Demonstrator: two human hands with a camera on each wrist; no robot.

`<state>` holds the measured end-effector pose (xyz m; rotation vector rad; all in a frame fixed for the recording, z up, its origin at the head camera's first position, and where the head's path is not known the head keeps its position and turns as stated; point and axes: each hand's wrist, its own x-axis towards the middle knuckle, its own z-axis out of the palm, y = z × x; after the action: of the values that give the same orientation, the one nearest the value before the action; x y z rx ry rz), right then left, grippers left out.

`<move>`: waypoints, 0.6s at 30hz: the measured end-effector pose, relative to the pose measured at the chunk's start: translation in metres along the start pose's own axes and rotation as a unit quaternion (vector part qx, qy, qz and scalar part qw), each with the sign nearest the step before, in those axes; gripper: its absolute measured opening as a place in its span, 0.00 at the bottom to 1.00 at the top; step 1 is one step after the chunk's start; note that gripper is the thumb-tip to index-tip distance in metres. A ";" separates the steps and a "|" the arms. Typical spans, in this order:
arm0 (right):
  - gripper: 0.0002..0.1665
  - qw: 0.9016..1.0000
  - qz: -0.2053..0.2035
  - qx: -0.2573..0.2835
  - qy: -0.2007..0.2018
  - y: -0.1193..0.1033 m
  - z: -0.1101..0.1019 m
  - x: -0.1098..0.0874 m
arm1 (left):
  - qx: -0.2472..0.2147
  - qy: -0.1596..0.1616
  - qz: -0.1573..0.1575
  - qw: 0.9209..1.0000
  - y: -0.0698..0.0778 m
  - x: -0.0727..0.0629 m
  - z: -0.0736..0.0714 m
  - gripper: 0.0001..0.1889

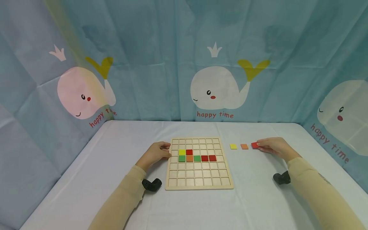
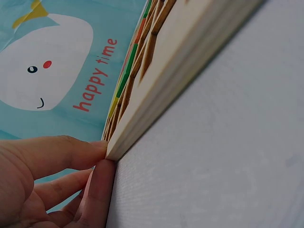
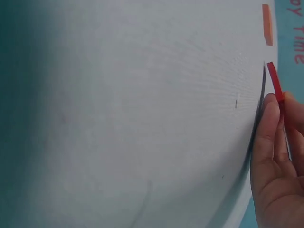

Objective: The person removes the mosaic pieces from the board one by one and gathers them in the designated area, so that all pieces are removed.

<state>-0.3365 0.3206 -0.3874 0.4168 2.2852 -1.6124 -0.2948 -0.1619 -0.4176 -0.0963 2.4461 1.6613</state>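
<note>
A square wooden grid board [image 1: 198, 182] lies on the table, with coloured square tiles set in two of its rows: yellow and red above, green, orange, green and red below. At the board's left edge is my left hand [image 1: 154, 153]. Its thumb and a finger hold that edge in the left wrist view, where the wooden rim [image 2: 161, 90] runs away from the fingertips. My right hand [image 1: 274, 147] pinches a red tile [image 3: 274, 80] between thumb and fingers, one end tipped up off the cloth. To its left lie an orange tile [image 1: 244, 146] and a yellow tile [image 1: 233, 146].
White cloth [image 1: 120, 198] covers the table. A blue curtain [image 1: 161, 80] printed with whales hangs around the back and sides. Black wrist-camera mounts [image 1: 152, 185] stick out from both cuffs near the table.
</note>
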 end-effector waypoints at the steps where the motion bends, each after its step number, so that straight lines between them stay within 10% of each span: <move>1: 0.37 1.000 -0.001 -0.010 0.004 0.000 0.000 0.000 | 0.000 0.000 -0.001 1.000 0.000 0.000 0.000 0.30; 18: 0.30 0.987 -0.018 -0.149 0.062 -0.002 0.004 0.002 | 0.003 -0.002 0.001 1.000 0.000 0.001 -0.001 0.30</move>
<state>-0.3386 0.3166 -0.3872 0.4142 2.5884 -1.2606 -0.2960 -0.1630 -0.4178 -0.0894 2.4486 1.6532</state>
